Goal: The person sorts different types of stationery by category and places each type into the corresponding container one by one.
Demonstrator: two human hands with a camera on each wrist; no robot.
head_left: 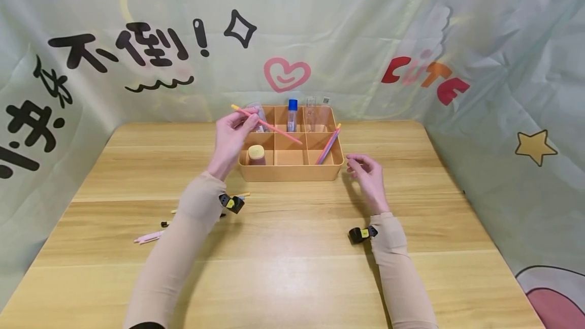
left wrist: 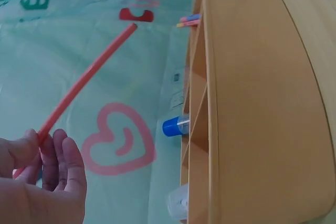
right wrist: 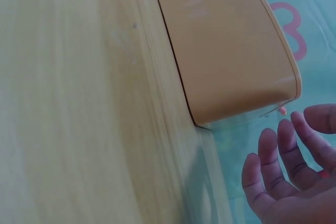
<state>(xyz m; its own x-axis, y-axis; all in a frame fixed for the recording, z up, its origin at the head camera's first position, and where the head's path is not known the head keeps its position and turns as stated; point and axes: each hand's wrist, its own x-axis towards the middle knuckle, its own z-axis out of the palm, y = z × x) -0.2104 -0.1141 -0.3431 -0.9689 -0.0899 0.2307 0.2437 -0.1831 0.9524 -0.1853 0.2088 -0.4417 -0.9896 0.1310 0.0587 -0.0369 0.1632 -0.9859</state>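
My left hand [head_left: 231, 138] is raised over the left side of a tan compartment box [head_left: 292, 173], pinching a slim pink pencil [head_left: 279, 130] with a yellow end between thumb and fingers. In the head view the pencil slants across the box, its pink end over the middle compartments. My right hand [head_left: 369, 181] hovers just off the box's right side, fingers loosely bent and holding nothing. Pink and purple pencils [head_left: 328, 146] lean in the front right compartment. A yellow-topped bottle [head_left: 257, 154] stands in the front left one.
The back row holds a blue-capped tube [head_left: 292, 114], a clear plastic item [head_left: 311, 114] and a transparent packet [head_left: 260, 116]. Pink pens [head_left: 149, 237] and other pens lie on the wooden table [head_left: 292, 268] at left, partly hidden by my left sleeve. A printed cloth [head_left: 347, 24] hangs behind.
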